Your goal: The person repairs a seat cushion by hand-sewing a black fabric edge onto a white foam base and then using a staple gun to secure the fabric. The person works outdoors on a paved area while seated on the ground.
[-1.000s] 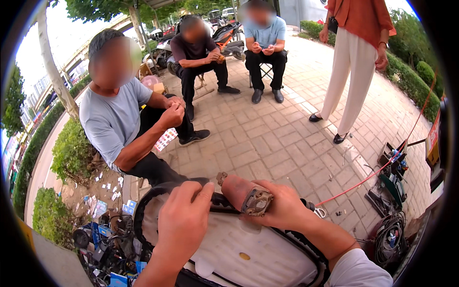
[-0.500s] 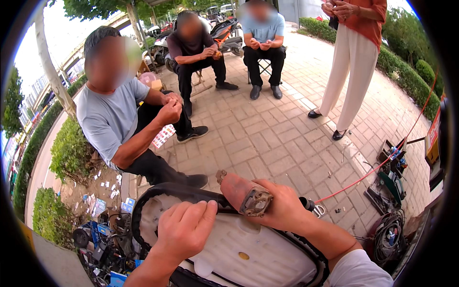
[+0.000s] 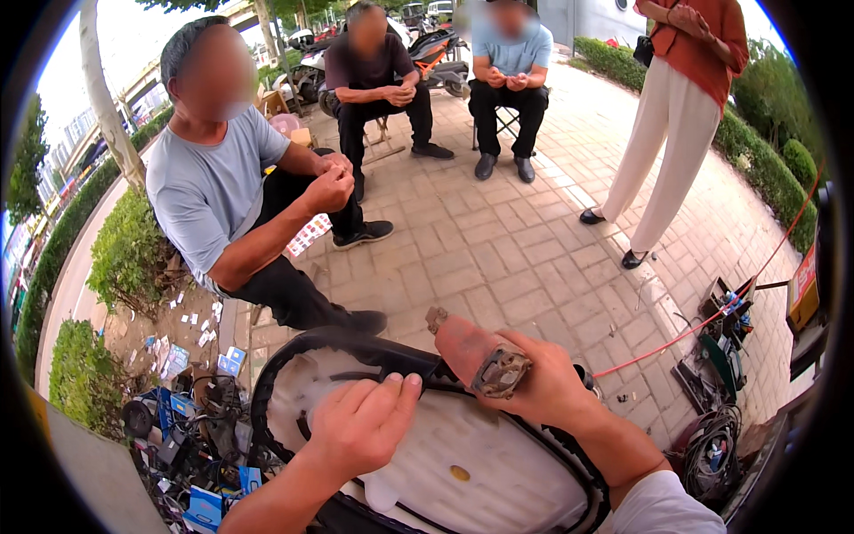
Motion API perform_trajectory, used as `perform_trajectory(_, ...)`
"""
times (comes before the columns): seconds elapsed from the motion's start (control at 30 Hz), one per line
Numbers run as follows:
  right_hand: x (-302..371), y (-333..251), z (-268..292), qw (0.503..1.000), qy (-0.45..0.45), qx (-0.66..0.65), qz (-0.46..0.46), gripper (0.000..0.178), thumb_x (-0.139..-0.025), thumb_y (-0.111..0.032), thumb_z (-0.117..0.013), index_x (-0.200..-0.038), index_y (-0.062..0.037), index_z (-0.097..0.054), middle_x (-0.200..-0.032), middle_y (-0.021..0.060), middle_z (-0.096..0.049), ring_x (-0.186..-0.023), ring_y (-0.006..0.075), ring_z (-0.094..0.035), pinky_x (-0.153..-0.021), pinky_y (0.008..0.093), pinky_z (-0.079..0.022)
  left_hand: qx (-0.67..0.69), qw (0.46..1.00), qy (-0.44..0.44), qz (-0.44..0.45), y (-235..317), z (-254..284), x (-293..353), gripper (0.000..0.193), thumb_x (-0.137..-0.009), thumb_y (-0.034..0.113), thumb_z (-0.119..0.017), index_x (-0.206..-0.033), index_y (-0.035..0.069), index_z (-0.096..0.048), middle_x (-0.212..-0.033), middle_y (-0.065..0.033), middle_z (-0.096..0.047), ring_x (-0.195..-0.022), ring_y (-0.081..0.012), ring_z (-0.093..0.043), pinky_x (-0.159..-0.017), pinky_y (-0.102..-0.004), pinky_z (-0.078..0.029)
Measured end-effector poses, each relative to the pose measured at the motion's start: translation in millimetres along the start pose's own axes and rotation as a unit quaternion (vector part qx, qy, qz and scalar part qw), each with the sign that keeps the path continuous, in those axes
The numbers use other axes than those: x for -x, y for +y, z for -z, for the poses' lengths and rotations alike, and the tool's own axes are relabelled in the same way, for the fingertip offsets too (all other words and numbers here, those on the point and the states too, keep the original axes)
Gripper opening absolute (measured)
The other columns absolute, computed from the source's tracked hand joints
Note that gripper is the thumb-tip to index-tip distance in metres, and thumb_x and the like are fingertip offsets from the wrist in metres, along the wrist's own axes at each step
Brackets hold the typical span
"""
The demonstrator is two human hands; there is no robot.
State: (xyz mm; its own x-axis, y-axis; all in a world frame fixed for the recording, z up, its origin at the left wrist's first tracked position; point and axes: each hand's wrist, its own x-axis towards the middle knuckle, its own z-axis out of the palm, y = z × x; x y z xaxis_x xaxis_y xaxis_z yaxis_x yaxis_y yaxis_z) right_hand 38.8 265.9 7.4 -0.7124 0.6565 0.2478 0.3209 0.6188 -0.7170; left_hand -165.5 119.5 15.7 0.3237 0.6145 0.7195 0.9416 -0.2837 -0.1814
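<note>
An upturned scooter seat lies before me, its pale plastic base (image 3: 507, 445) facing up. Its black cover (image 3: 342, 343) is folded over the rim. With bent fingers, my left hand (image 3: 365, 423) pinches the cover's edge at the far side. My right hand (image 3: 547, 378) is wrapped round a worn red air staple gun (image 3: 467, 343), held over the far rim just right of my left fingertips. The tool's dirty square metal end faces me; whether its nose touches the cover is hidden.
A red air hose (image 3: 676, 343) runs off to the right, past tools (image 3: 716, 356) and coiled cable (image 3: 712, 449). Jumbled parts and blue boxes (image 3: 205, 503) lie at left. A seated person (image 3: 213, 187) is close at left; two others sit farther back, and one stands at right.
Both my hands have shifted slightly right along the seat's rim, the staple gun with them. The view has tilted a little. The standing person's hands have moved.
</note>
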Motion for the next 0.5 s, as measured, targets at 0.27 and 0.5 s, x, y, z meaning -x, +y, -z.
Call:
perform_trajectory(0.27,-7.9,4.8,-4.4,0.999,0.000,0.019,-0.029,0.056,-0.068,-0.032,-0.083,-0.112,-0.0049,-0.062,-0.091,0.0171,-0.070,-0.085,0.0382,-0.067,-0.072,0.0441,-0.053,-0.021,1.000,-0.018,-0.009,-17.8,-20.5,1.5,0.029,-0.073,0.008,-0.067,-0.099,-0.002,-0.073,-0.089,-0.0103,-0.068,-0.065,-0.0165,-0.060,-0.057,-0.0295,-0.040)
perform_trajectory(0.5,-15.0,2.6,-1.0,0.995,-0.038,-0.048,-0.075,0.055,-0.070,-0.034,-0.088,-0.109,-0.0029,-0.066,-0.091,0.0130,-0.072,-0.083,0.0280,-0.069,-0.077,0.0370,-0.054,-0.041,0.999,-0.002,0.013,-21.6,-31.7,12.0,0.034,-0.071,0.010,-0.064,-0.103,0.001,-0.073,-0.094,-0.0088,-0.070,-0.065,-0.0150,-0.059,-0.059,-0.0295,-0.038)
